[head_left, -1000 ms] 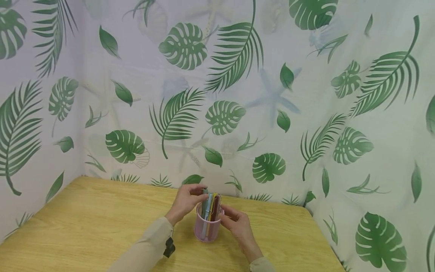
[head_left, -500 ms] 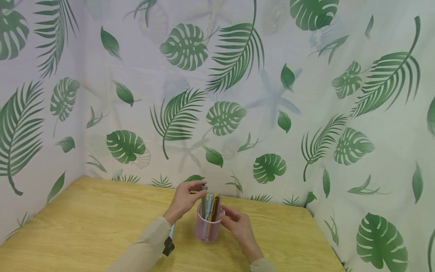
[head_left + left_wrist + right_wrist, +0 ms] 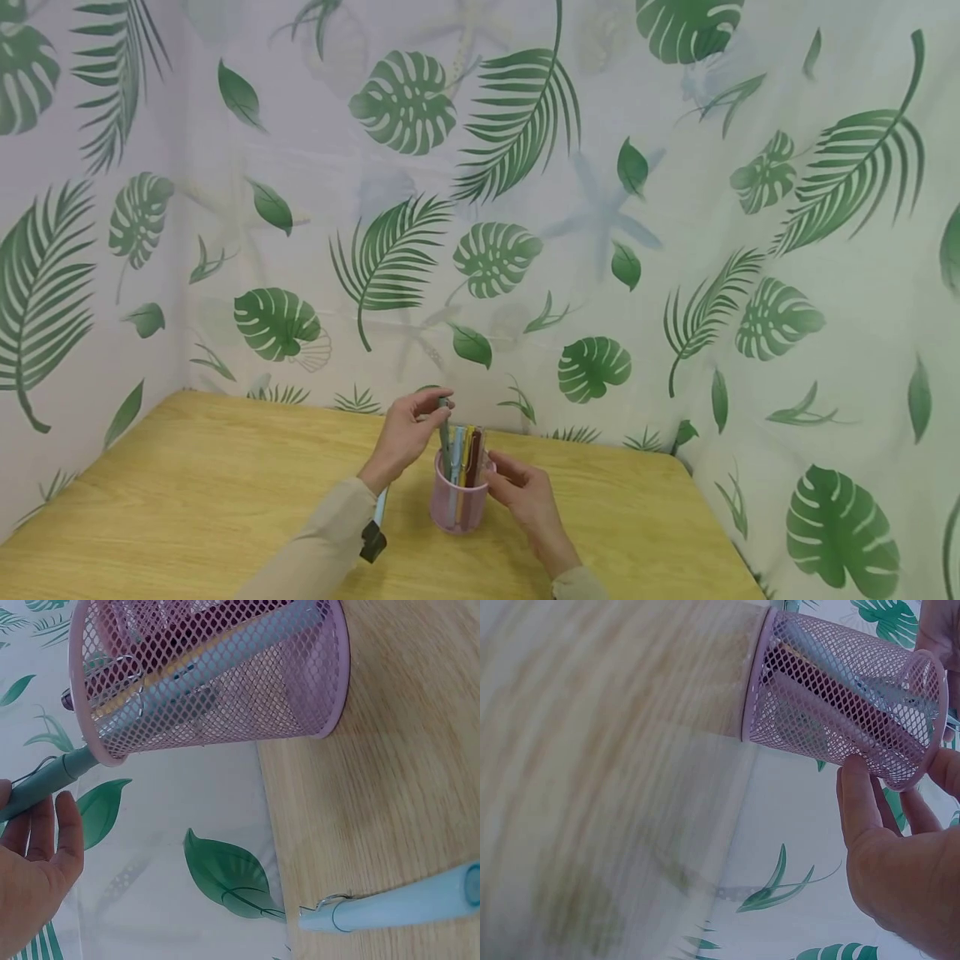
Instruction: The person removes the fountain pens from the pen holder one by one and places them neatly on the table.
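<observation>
Pink mesh pen cup (image 3: pixel 456 498) stands on the wooden table (image 3: pixel 187 492); head view: left hand (image 3: pixel 408 433) raised above the rim, fingertips pinching the top of a grey-green pen (image 3: pixel 445 433) that is partly in the cup, right hand (image 3: pixel 525 493) steadying the cup's side. Left wrist view: same pen (image 3: pixel 45 782) protrudes past the rim beside loosely extended fingers (image 3: pixel 56 840), a pale blue pen (image 3: pixel 397 904) lying on the table nearby. Right wrist view: thumb (image 3: pixel 859 799) and fingers curl against the cup (image 3: pixel 840 694); table blurred.
</observation>
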Demonstrator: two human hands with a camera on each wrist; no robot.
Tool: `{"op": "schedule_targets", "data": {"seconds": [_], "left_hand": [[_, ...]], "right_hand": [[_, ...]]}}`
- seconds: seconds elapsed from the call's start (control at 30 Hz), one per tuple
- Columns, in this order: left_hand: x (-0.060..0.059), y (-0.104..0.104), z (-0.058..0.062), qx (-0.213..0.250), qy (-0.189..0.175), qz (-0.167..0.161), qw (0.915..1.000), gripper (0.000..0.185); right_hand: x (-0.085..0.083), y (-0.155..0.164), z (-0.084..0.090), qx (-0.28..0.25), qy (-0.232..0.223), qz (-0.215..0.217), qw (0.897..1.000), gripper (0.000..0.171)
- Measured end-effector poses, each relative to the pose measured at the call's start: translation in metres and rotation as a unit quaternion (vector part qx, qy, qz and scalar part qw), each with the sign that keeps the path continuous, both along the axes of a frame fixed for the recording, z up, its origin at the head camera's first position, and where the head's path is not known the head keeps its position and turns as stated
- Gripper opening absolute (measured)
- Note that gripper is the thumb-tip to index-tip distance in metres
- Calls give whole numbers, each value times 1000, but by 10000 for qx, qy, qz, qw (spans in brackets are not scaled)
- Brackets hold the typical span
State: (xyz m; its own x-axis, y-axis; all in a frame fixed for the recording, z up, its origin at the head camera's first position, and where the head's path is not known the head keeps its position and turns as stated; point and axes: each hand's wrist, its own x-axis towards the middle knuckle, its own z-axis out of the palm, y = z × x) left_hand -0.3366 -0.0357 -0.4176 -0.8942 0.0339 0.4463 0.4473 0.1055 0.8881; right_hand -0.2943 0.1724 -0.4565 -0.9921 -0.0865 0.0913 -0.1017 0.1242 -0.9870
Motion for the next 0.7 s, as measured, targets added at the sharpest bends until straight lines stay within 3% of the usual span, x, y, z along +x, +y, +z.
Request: {"op": "schedule_targets", "data": {"seconds": [0.63, 0.7], "left_hand": [[-1, -14, 17, 504, -124, 62, 9986, 33], [5, -17, 24, 508, -100, 70, 9986, 34]], "right_hand": [[2, -1, 2, -31, -38, -74, 10000, 44], [2, -1, 2, -39, -28, -47, 10000, 45]]}}
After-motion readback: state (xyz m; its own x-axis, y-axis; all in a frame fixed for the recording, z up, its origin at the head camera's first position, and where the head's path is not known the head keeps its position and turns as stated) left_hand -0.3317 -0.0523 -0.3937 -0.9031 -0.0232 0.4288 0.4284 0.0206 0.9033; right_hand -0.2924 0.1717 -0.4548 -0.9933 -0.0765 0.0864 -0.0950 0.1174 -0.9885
